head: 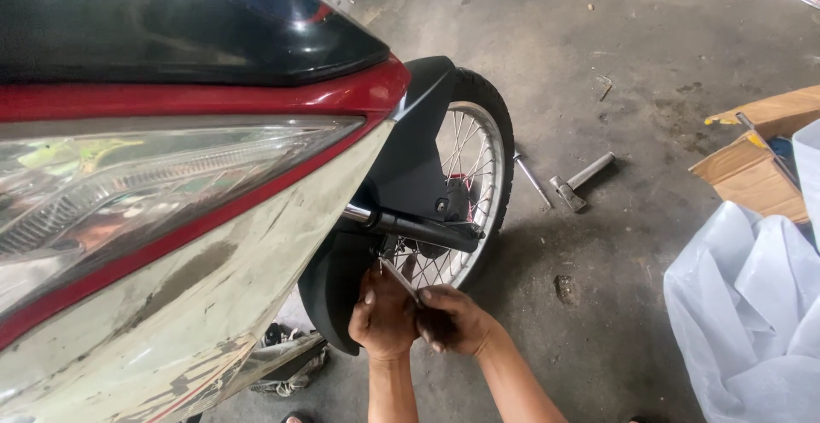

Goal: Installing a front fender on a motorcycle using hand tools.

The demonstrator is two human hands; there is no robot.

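A thin metal tool [398, 275] angles up toward the spokes of a scooter's front wheel [478, 175], below the black fork [418, 226]. The left hand [382, 316] and right hand [453, 320] close around its lower end. A hammer [579, 181] and rod [533, 179] lie on the concrete floor [598, 64], near a cardboard box [756, 167].

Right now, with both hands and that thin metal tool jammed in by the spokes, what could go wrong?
The thin silver metal tool might slip, sending the left hand or right hand into the spoked front wheel. The grey metal hammer and slim steel rod lying on the concrete floor could trip someone.
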